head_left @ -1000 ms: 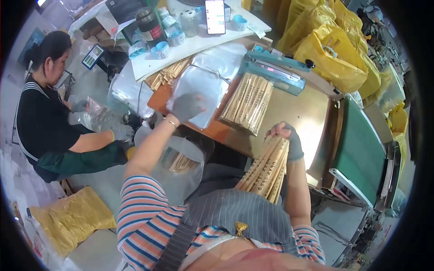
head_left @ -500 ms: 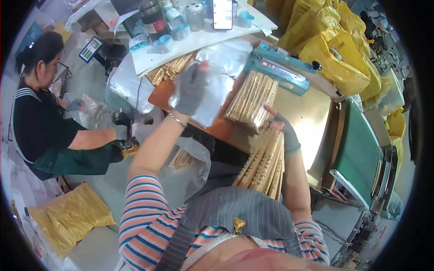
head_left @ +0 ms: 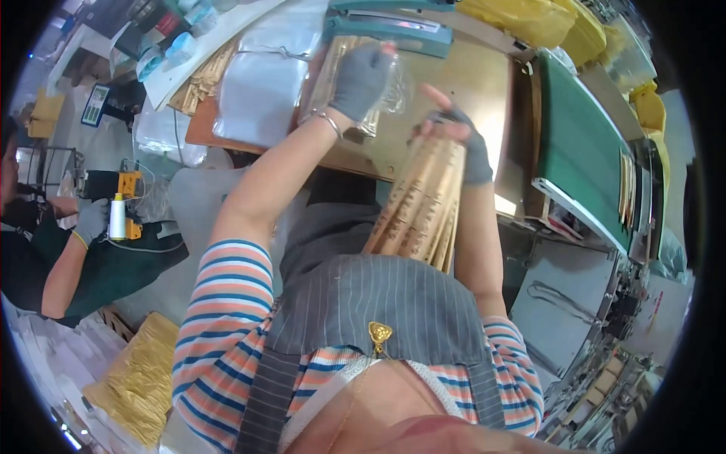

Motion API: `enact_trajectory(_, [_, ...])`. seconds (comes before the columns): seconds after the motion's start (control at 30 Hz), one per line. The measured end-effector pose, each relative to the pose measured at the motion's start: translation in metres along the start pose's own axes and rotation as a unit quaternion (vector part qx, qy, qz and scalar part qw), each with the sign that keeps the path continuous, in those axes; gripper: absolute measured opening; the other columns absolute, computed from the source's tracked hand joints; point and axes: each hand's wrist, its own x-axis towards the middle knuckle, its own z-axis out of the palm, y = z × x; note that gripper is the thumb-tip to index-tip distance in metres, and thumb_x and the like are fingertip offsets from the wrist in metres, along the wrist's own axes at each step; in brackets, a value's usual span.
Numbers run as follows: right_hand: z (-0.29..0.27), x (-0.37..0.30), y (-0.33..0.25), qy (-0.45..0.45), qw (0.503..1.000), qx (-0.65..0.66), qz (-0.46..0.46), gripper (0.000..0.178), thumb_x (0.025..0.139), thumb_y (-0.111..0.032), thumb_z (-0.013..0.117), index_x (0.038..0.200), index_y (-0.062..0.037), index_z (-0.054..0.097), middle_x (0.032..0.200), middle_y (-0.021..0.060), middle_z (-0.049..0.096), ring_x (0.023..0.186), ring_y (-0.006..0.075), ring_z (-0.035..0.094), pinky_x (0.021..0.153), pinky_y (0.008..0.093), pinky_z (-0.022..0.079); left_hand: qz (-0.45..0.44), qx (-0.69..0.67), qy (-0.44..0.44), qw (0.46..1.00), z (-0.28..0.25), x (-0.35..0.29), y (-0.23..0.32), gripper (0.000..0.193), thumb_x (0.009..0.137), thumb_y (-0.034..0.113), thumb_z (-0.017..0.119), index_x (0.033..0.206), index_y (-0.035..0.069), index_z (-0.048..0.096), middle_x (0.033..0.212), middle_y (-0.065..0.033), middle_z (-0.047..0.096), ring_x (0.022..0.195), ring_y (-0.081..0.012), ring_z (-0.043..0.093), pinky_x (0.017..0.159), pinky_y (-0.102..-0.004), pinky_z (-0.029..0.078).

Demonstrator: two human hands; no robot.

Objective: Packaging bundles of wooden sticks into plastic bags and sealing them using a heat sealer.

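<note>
My right hand (head_left: 463, 144), in a grey fingerless glove, grips the upper end of a fanned bundle of long, narrow paper-wrapped sticks (head_left: 416, 204), with dark print along them. One of its fingers points outward. The bundle's lower end rests against my striped apron. My left hand (head_left: 361, 82), gloved alike and slightly blurred, is closed on a clear plastic bag (head_left: 397, 89) that shows beside its fingers. Under that hand lies a flat row of similar wrapped sticks (head_left: 331, 59), partly covered. Left of it is a stack of clear plastic bags (head_left: 257, 94).
A teal sealing machine (head_left: 389, 34) stands at the table's far side. More loose sticks (head_left: 208, 76) lie far left, by a white shelf with blue tape rolls. At left, a co-worker's gloved hand (head_left: 92, 219) holds an orange-and-black handheld machine. A green board (head_left: 578, 144) slopes at right.
My left hand has moved right, from the bag stack to over the flat row of sticks, with clear plastic beside it. My right hand still holds its bundle. The whole view has shifted.
</note>
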Motion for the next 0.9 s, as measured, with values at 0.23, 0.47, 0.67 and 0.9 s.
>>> enact_trajectory(0.23, [-0.047,-0.017,0.03,-0.012,0.999,0.011,0.027,0.072,0.083,-0.05,0.06,0.131,0.0001,0.041,0.114,0.0131,0.057,0.099,0.0229,0.059,0.087,0.0343,0.05,0.197,-0.03,-0.232,0.952,-0.001,-0.089,0.035,0.029,0.086,0.029,0.063,0.07,0.006,0.057,0.059,-0.0098,0.051,0.052,-0.0241,0.052,0.051,-0.0323,0.042])
enact_trajectory(0.47, [-0.026,-0.151,0.08,0.245,0.942,-0.189,0.128,0.049,0.082,-0.043,0.063,0.111,-0.0042,0.061,0.085,0.0116,0.065,0.077,0.0211,0.064,0.068,0.036,0.051,0.082,-0.057,-0.271,0.957,-0.019,-0.189,0.021,0.043,0.082,0.033,0.068,0.058,0.004,0.047,0.052,-0.0132,0.044,0.045,-0.0273,0.048,0.044,-0.0357,0.038])
enact_trajectory(0.67, [0.016,-0.066,-0.035,0.246,0.588,-0.719,-0.279,0.009,0.08,-0.005,0.064,0.088,-0.0067,0.06,0.06,0.0016,0.054,0.052,0.0056,0.048,0.052,0.0213,0.042,0.081,-0.04,-0.246,0.965,-0.007,-0.072,0.098,0.011,0.082,0.012,0.057,0.084,0.003,0.053,0.074,-0.0131,0.052,0.061,-0.0298,0.055,0.055,-0.0388,0.045])
enact_trajectory(0.9, [0.038,-0.003,-0.146,0.195,0.49,-0.847,-0.067,0.023,0.084,-0.029,0.057,0.081,-0.0069,0.063,0.088,0.0179,0.064,0.078,0.0354,0.062,0.073,0.0426,0.049,-0.083,0.201,-0.562,0.798,-0.011,0.067,0.062,0.021,0.084,0.02,0.054,0.088,0.001,0.063,0.064,-0.0042,0.059,0.056,-0.012,0.059,0.052,-0.0278,0.047])
